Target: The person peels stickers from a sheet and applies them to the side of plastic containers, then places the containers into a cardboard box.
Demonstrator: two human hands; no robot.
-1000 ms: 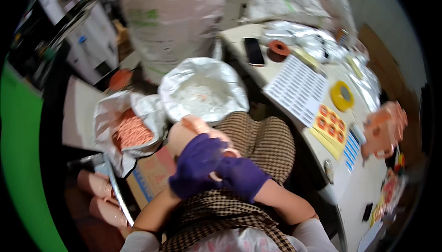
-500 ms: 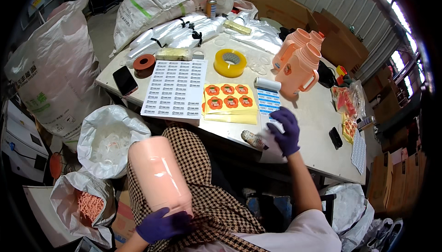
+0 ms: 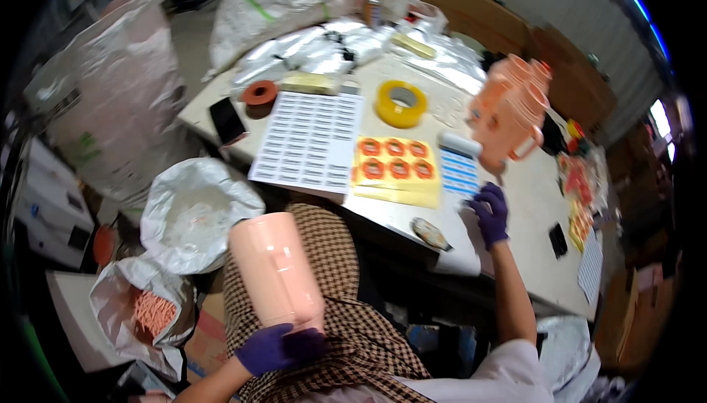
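Note:
My left hand (image 3: 276, 347), in a purple glove, grips the lower end of a tall peach plastic cup (image 3: 276, 270) that rests over my lap on a brown checked cloth (image 3: 346, 314). My right hand (image 3: 491, 213), also in a purple glove, reaches up to the white table (image 3: 398, 215) and touches the lower edge of a strip of blue labels (image 3: 459, 173). A yellow sheet of round orange stickers (image 3: 395, 170) lies just left of that strip. A stack of peach jugs with handles (image 3: 509, 112) stands beyond my right hand.
On the table lie a large white label sheet (image 3: 311, 141), a yellow tape roll (image 3: 401, 103), a brown tape roll (image 3: 259, 94), a black phone (image 3: 226, 120) and clear plastic bags (image 3: 324, 38). White sacks (image 3: 193, 211) stand on the floor at my left, one holding orange pieces (image 3: 151, 311).
My right hand left the cup and went up to the table's label strip. The left hand keeps holding the cup at its base. The view swung from the floor sacks to the table.

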